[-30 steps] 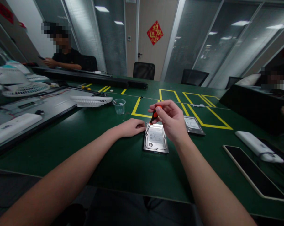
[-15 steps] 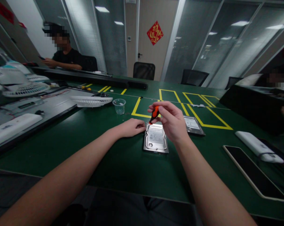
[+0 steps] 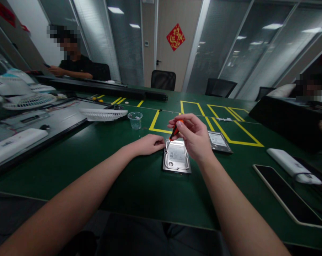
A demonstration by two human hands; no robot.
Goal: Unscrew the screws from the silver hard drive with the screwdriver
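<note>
A silver hard drive [image 3: 177, 158] lies flat on the green table in front of me. My right hand [image 3: 194, 137] grips an orange and black screwdriver [image 3: 175, 132] above the drive. The screwdriver is tilted, its thin shaft pointing down at the drive's left edge. My left hand [image 3: 149, 144] rests on the table with curled fingers against the drive's upper left corner. Its fingertips are partly hidden, but they seem to steady the drive. A second hard drive [image 3: 220, 143] lies just right of my right hand, partly behind it.
A clear plastic cup [image 3: 135, 121] stands beyond my left hand. To the left are a white fan grille [image 3: 103, 114] and a large flat panel [image 3: 67, 119]. A phone [image 3: 287, 195] and a white power strip [image 3: 294, 166] lie at right. Two other people sit at the table.
The screwdriver handle has turned slightly within my right hand's fingers, and my thumb has shifted a little. My left hand and the hard drive stay in place.
</note>
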